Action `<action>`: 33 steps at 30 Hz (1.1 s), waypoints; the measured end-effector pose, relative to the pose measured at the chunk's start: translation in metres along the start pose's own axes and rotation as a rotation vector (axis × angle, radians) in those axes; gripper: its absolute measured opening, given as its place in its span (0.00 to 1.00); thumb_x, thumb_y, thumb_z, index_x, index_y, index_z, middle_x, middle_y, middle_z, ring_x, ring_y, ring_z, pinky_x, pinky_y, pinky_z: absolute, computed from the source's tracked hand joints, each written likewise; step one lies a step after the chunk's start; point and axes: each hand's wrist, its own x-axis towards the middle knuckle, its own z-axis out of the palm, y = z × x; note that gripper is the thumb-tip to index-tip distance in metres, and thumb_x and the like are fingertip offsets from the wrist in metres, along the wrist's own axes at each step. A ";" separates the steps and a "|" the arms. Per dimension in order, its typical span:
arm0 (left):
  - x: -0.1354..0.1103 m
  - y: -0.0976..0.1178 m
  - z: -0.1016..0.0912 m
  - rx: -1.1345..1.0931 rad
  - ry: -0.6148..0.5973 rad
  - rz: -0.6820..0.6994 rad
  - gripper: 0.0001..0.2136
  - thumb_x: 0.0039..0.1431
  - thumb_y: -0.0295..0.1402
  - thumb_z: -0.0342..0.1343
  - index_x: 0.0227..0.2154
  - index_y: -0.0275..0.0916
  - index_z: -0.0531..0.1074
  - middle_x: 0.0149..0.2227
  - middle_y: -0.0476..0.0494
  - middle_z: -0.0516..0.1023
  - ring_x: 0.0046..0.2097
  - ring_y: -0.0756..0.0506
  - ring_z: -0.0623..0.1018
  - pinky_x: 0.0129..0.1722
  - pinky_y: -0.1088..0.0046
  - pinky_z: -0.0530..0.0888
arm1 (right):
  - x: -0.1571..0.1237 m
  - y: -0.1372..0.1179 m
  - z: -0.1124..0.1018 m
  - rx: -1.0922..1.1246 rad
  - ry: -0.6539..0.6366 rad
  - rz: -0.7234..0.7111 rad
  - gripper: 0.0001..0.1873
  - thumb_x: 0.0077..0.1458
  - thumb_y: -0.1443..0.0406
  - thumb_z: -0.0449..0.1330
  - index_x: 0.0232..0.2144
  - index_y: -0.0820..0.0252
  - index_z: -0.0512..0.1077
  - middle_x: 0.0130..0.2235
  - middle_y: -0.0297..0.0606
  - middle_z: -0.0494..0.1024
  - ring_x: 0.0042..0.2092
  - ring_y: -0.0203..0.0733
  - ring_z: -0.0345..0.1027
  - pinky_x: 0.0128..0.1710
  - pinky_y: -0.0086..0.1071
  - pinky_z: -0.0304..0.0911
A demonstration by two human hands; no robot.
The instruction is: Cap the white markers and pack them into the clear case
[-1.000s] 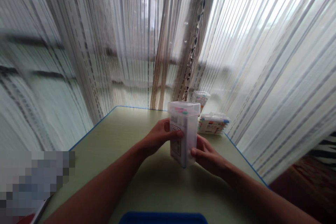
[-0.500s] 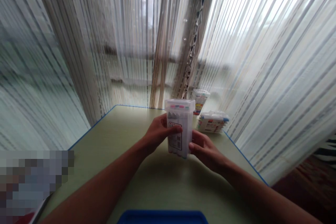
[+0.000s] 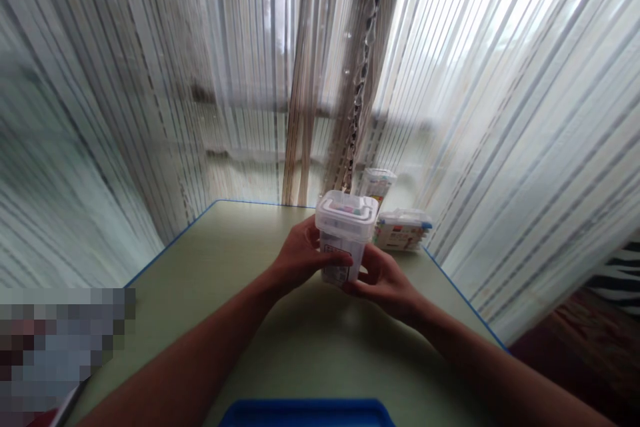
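Note:
A clear plastic marker box [image 3: 346,227] with a white lid and a printed label is held just above a pale green table [image 3: 240,280], its lid tipped toward me. My left hand [image 3: 300,257] wraps round its left side, thumb across the label. Against the box's right side and bottom, my right hand [image 3: 383,280] is cupped with its fingers curled. Coloured marker caps show through the lid.
Two more marker boxes sit at the far right corner: one lying flat [image 3: 403,229], one upright [image 3: 379,183] behind it. Striped sheer curtains [image 3: 500,113] hang close round the table's far edges. A blue object [image 3: 305,412] lies at the near edge.
The box has been tilted so that its lid faces me more and has come lower toward the table. Both hands have kept their hold and my right hand has slid under the bottom.

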 end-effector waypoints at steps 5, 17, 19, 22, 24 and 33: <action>-0.001 0.002 0.002 0.034 0.009 0.014 0.33 0.31 0.27 0.78 0.46 0.34 0.77 0.40 0.39 0.84 0.46 0.37 0.82 0.51 0.56 0.75 | 0.000 0.000 -0.002 0.002 0.016 -0.023 0.30 0.46 0.65 0.75 0.52 0.54 0.73 0.55 0.43 0.77 0.57 0.52 0.71 0.57 0.48 0.66; -0.002 0.004 0.003 0.038 0.014 0.001 0.25 0.35 0.28 0.78 0.40 0.34 0.79 0.40 0.39 0.85 0.46 0.38 0.82 0.52 0.58 0.75 | -0.001 -0.003 -0.002 0.089 0.035 0.021 0.31 0.45 0.64 0.75 0.52 0.54 0.74 0.55 0.44 0.78 0.57 0.53 0.72 0.55 0.47 0.68; -0.002 0.006 0.003 0.024 0.010 -0.005 0.24 0.37 0.29 0.77 0.41 0.34 0.79 0.41 0.39 0.85 0.45 0.39 0.82 0.50 0.60 0.76 | -0.001 -0.004 -0.002 0.106 0.029 0.022 0.30 0.47 0.64 0.75 0.53 0.54 0.73 0.54 0.45 0.79 0.55 0.52 0.72 0.53 0.46 0.68; -0.002 0.009 0.004 0.015 -0.001 -0.011 0.24 0.40 0.30 0.76 0.43 0.33 0.80 0.42 0.38 0.84 0.45 0.39 0.82 0.50 0.60 0.76 | 0.000 -0.005 -0.002 0.131 0.038 0.027 0.30 0.47 0.65 0.74 0.53 0.55 0.74 0.51 0.44 0.80 0.54 0.53 0.73 0.52 0.45 0.69; -0.003 0.011 0.005 0.013 -0.012 -0.010 0.24 0.41 0.31 0.76 0.44 0.33 0.80 0.42 0.37 0.84 0.45 0.39 0.82 0.51 0.60 0.76 | 0.000 -0.006 -0.002 0.150 0.055 0.037 0.29 0.46 0.65 0.74 0.51 0.55 0.74 0.49 0.43 0.81 0.54 0.53 0.73 0.52 0.46 0.69; -0.003 0.013 0.003 0.021 -0.040 0.000 0.24 0.45 0.34 0.74 0.47 0.34 0.80 0.47 0.34 0.83 0.51 0.36 0.80 0.52 0.59 0.74 | 0.001 -0.005 -0.001 0.260 0.068 0.061 0.23 0.43 0.66 0.72 0.45 0.56 0.77 0.44 0.41 0.83 0.46 0.52 0.76 0.46 0.44 0.70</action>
